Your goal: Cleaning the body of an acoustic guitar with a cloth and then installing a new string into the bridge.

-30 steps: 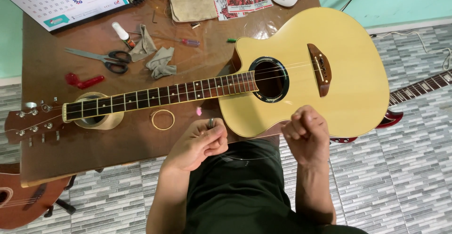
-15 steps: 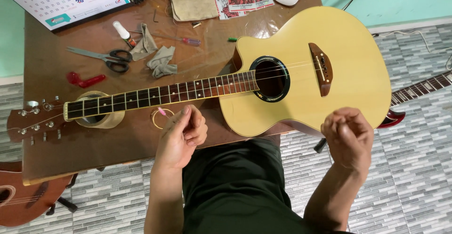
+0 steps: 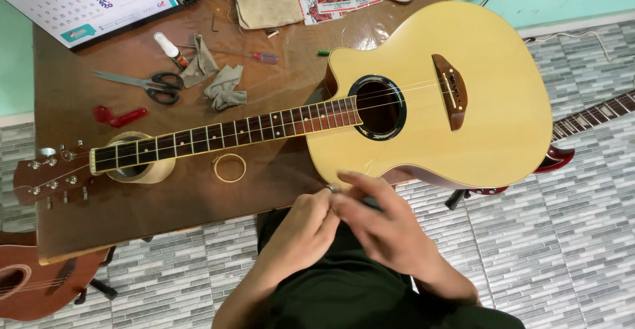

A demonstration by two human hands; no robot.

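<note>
Your left hand (image 3: pixel 305 226): fingertips pinched on something too small to identify.
Your right hand (image 3: pixel 383 226): fingers curled, touching the left; grip unclear.
Pale yellow acoustic guitar (image 3: pixel 456 97): flat on brown wooden surface (image 3: pixel 165 203), just beyond both.

head cam | looks straight down | close above table (image 3: pixel 165 216) edge

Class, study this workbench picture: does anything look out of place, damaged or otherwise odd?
The pale yellow acoustic guitar is nearly stringless: only a couple of thin strings cross its round sound hole. Its neck rests on a roll of tape. Two crumpled grey cloths lie loose beside black-handled scissors. Nothing looks spilled or broken.
</note>
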